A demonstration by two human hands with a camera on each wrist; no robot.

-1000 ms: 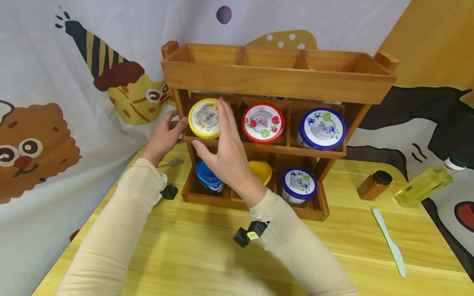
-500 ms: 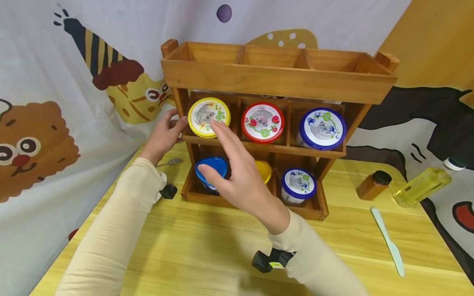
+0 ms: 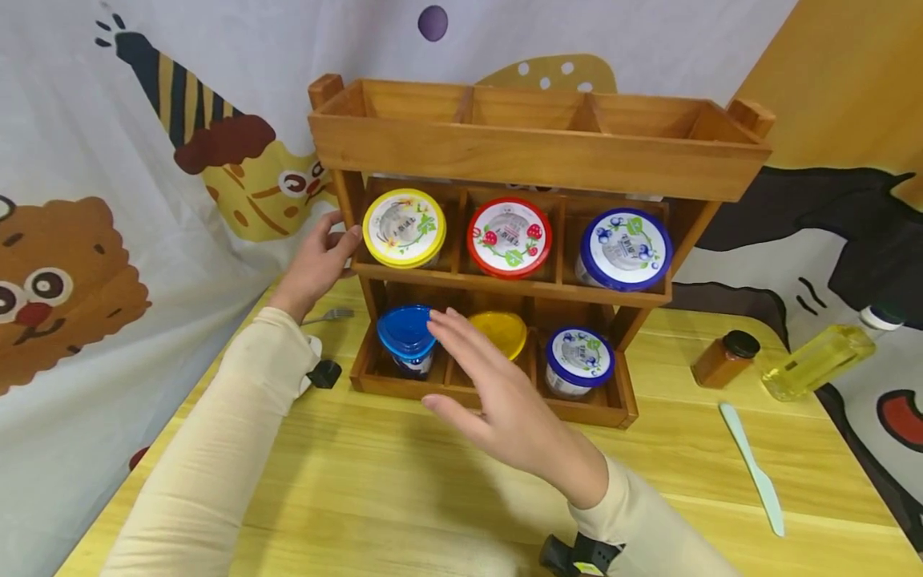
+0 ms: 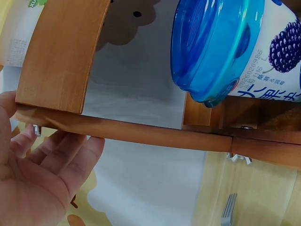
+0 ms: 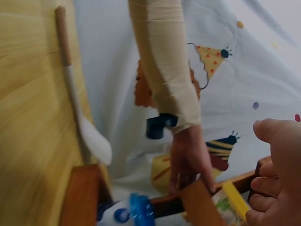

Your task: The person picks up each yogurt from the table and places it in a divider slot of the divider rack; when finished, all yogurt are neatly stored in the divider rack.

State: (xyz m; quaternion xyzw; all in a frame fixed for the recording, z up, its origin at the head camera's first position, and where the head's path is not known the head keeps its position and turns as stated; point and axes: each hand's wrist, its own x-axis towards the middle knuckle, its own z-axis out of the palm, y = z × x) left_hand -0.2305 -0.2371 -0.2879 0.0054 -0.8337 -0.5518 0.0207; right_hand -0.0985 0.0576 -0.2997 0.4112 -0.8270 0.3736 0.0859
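Observation:
My left hand (image 3: 317,264) grips the left side of a wooden three-tier rack (image 3: 534,156) at the middle shelf; the left wrist view shows its fingers (image 4: 77,162) curled against the wood. On that shelf sit a yellow-lidded tub (image 3: 405,228), a red-lidded tub (image 3: 509,238) and a dark-blue-lidded tub (image 3: 626,250). Below them stand a tub with a bright blue lid (image 3: 407,330), a yellow-lidded tub (image 3: 499,330) and another dark-blue-lidded tub (image 3: 579,361). Fingers extended and thumb apart, my right hand (image 3: 519,413) hovers before the bottom tier, holding nothing.
Right of the rack stand a black-capped brown jar (image 3: 724,361) and a bottle of yellow liquid (image 3: 818,365). A pale green knife (image 3: 753,473) lies in front of them. A fork (image 3: 334,315) and a white-bladed spatula (image 5: 91,139) lie to the left.
My right hand has drawn back from the yellow-lidded tub on the middle shelf, moving down and right, uncovering its lid. The left hand has kept its place on the rack.

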